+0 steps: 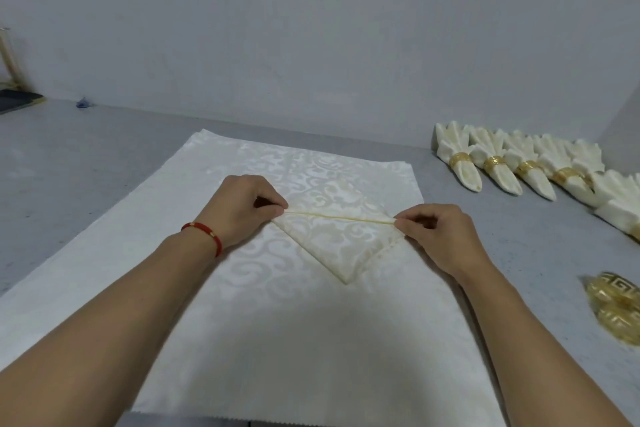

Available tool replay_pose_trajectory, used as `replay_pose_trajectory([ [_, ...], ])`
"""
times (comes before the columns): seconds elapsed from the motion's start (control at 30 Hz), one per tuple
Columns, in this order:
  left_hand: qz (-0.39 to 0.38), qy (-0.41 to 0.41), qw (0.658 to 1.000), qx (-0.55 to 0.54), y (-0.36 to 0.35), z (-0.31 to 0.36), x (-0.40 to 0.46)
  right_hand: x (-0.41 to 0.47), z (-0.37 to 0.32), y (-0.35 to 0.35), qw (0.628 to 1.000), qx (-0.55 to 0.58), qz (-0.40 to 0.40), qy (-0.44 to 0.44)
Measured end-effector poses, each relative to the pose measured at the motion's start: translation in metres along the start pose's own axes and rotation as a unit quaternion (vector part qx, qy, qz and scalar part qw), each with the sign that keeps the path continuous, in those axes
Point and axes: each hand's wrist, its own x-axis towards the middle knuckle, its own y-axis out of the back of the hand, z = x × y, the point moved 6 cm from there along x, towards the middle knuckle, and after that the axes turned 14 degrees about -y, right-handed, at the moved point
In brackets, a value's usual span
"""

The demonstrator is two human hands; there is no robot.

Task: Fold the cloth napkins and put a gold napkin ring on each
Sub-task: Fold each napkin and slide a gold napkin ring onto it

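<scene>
Figure: napkin folding at a grey worktop (pixel 104 156), seen from the person's head. A stack of flat damask cloth napkins (pixel 277 340) lay spread over the middle of the worktop, its edges stepped at the far right corner, which suggested several sheets lying one on another. On top of the stack sat the napkin in hand (pixel 341 244), folded to a triangle with its point towards the person and its long yellow-hemmed fold running from one hand to the other. The left hand (pixel 242 208) pinched the left corner of that fold between thumb and forefinger; the right hand (pixel 440 236) pinched the right corner in the same way, so that the fold was drawn taut between them. The cloth appeared light, limp and thin, likely to hold a crease only when pressed and to slide readily over the slick weave beneath; the corners and hemmed edge looked the soundest places to grip. Along the right, well apart from the stack, stood a row of finished napkins (pixel 512 166), each fanned and girded by a gold ring. Nearer the person, at the right edge, lay loose gold napkin rings (pixel 616 308), rigid, smooth and probably apt to roll. A red bracelet (pixel 204 236) circled the left wrist.
</scene>
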Motion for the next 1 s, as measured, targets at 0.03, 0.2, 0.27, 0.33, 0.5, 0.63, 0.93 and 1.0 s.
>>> replay_pose_trajectory([
  [0.03, 0.001, -0.001, 1.000, -0.001, 0.000, 0.000, 0.000, 0.001, 0.002, 0.000, 1.000, 0.014, -0.001, -0.019],
  [0.2, -0.017, -0.023, 0.999, 0.024, -0.003, 0.003, 0.001, 0.001, 0.004, 0.005, 0.997, 0.061, 0.010, -0.053],
  [0.27, -0.021, -0.046, 0.998, 0.029, -0.002, 0.006, 0.000, -0.001, 0.003, 0.006, 0.998, 0.036, 0.021, -0.040],
  [0.33, -0.021, -0.065, 0.997, 0.028, -0.001, 0.007, -0.002, 0.000, 0.002, 0.005, 0.999, 0.014, 0.028, -0.024],
  [0.5, -0.037, -0.114, 0.989, 0.084, -0.003, 0.011, -0.001, 0.001, -0.002, 0.003, 0.998, -0.033, 0.051, 0.027],
  [0.63, -0.054, -0.164, 0.976, 0.131, -0.012, 0.020, 0.000, -0.001, -0.006, 0.001, 0.991, -0.093, 0.055, 0.073],
  [0.93, -0.089, -0.215, 0.955, 0.184, -0.025, 0.031, -0.001, -0.007, -0.020, -0.010, 0.953, -0.223, 0.056, 0.195],
  [1.0, -0.081, -0.215, 0.956, 0.184, -0.025, 0.031, -0.001, -0.007, -0.024, -0.014, 0.942, -0.256, 0.046, 0.213],
])
